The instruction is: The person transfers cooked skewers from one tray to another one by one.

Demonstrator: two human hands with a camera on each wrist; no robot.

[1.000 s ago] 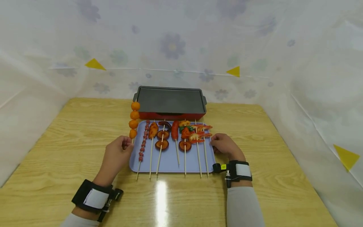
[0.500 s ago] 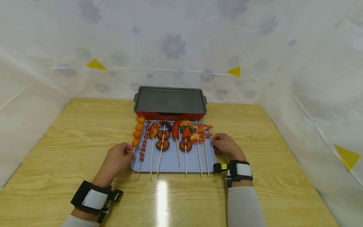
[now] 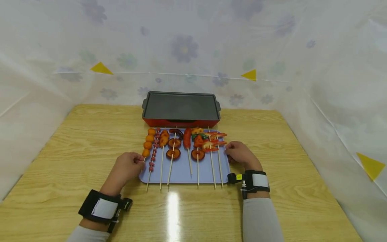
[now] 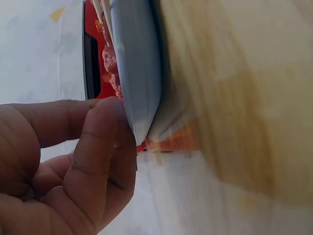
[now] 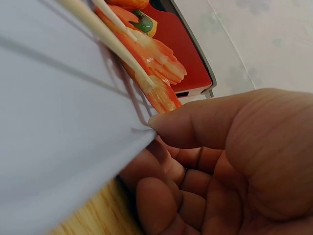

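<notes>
A lavender tray point(image 3: 181, 173) holds several skewers side by side. My left hand point(image 3: 128, 168) pinches the stick of the orange ball skewer point(image 3: 147, 145) at the tray's left edge; its balls lie along that side. In the left wrist view, thumb and fingertips meet beside the tray's rim, and the stick there is hidden. Nearest to it lies a skewer of small red meat pieces point(image 3: 153, 151). My right hand point(image 3: 242, 156) grips the tray's right rim, thumb on top and fingers below, as the right wrist view shows, close to the shrimp skewers point(image 3: 213, 145).
Behind the tray stands a red grill with a dark flat plate point(image 3: 181, 106). Between the outer skewers lie a sausage skewer point(image 3: 187, 138) and mushroom skewers point(image 3: 173, 154). Wooden table point(image 3: 75, 151) surrounds the tray, with a flowered sheet point(image 3: 184, 50) behind.
The orange ball skewer has come down from above the tray's left side onto its left edge, moving toward me and slightly right with my left hand. My right hand stays at the rim.
</notes>
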